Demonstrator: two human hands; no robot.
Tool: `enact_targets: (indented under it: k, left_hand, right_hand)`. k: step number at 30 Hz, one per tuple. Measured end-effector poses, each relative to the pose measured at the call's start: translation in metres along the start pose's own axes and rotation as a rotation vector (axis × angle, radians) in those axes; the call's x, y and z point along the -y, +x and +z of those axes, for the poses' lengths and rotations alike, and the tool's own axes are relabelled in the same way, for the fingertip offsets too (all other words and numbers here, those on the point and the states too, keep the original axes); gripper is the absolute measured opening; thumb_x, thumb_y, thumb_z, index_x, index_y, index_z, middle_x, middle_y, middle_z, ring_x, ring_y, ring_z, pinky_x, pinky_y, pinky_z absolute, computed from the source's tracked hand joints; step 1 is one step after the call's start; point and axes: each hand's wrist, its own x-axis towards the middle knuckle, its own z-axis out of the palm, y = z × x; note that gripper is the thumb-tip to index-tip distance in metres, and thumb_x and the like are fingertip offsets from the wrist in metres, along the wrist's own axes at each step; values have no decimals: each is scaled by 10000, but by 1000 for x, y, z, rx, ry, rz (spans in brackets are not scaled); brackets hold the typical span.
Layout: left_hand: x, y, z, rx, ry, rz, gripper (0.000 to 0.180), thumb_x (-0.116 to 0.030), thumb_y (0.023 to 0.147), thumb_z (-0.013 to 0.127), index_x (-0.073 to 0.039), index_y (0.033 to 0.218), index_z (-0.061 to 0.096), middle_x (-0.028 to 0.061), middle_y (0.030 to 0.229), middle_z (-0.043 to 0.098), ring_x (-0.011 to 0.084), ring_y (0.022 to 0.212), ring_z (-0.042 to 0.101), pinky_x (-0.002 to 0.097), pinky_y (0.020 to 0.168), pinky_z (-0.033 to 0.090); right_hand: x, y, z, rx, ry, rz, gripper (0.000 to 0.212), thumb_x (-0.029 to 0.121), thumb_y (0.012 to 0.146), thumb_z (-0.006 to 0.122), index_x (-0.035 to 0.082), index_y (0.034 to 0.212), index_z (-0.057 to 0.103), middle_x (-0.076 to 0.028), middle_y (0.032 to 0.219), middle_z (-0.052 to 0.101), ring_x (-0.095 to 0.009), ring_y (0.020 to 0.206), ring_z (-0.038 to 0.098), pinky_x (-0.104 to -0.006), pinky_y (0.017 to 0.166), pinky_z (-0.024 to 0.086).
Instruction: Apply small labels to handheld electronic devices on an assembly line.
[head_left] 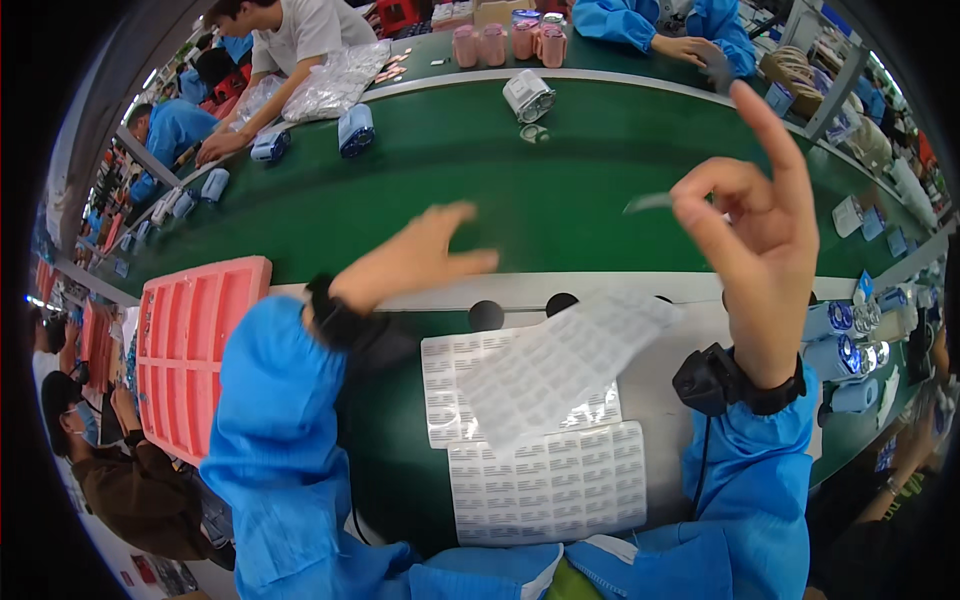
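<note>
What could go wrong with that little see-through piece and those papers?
The right hand pinches the thin clear strip at one end, so the loose end might bend or stick to something by accident.

The top sheet lies crooked over the other sheets, so a sleeve could perhaps brush it out of place.

The left hand is open and holds nothing, so if the strip slipped, it might drop onto the green surface.

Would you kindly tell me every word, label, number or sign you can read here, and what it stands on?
None reads clearly enough to quote.
Label sheets: rows of fine print, too small to read.
White package on the green surface: print too small to read.
Blue packages at right: markings too small and blurred.
</note>
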Motion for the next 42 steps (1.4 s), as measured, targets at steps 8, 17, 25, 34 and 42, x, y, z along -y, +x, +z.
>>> enact_targets:
  k: [8, 17, 25, 34, 42]
  left_hand:
    - [1, 219, 33, -545, 661, 209, 643, -343, 708, 670, -186, 1262, 384, 236, 1297, 320, 431, 1201, 300, 465, 931, 362]
    - [69, 295, 39, -872, -156, -139, 558, -252, 591, 755, -174, 1048, 444, 176, 1071, 495, 351, 919, 538, 447, 692, 492]
    - [-3, 160, -12, -302, -1741, -39, 362, -185, 869, 495, 11, 1161, 407, 121, 1013, 534, 258, 905, 561, 412, 812, 487]
    - [-114, 3, 6, -218, -1553, 99, 457, -161, 879, 492, -87, 1268, 264, 128, 1160, 464, 255, 1042, 510, 417, 842, 463]
    - [-126, -13, 8, -317, -1483, 214, 598, -44, 792, 588, -135, 1265, 233, 101, 1152, 432, 184, 1003, 499, 311, 815, 454]
  right_hand:
    - [-2, 3, -22, -149, 40, -55, 587, -29, 775, 571, 12, 1306, 324, -32, 809, 584, -64, 753, 521, -178, 677, 390]
    - [-13, 10, -29, -156, -3, -66, 579, -26, 782, 567, 9, 1306, 322, -35, 818, 581, -69, 757, 523, -173, 691, 394]
    - [-20, 12, -23, -88, 321, 145, 592, -41, 779, 562, 7, 1312, 310, -35, 807, 573, -73, 766, 527, -181, 706, 406]
    - [-1, 0, 1, 32, 527, 234, 659, -84, 755, 562, 9, 1330, 256, -45, 777, 563, -73, 729, 530, -180, 677, 421]
    - [10, -7, 8, 1, 369, 127, 668, -97, 739, 580, 2, 1315, 257, -47, 763, 563, -63, 701, 530, -158, 630, 418]
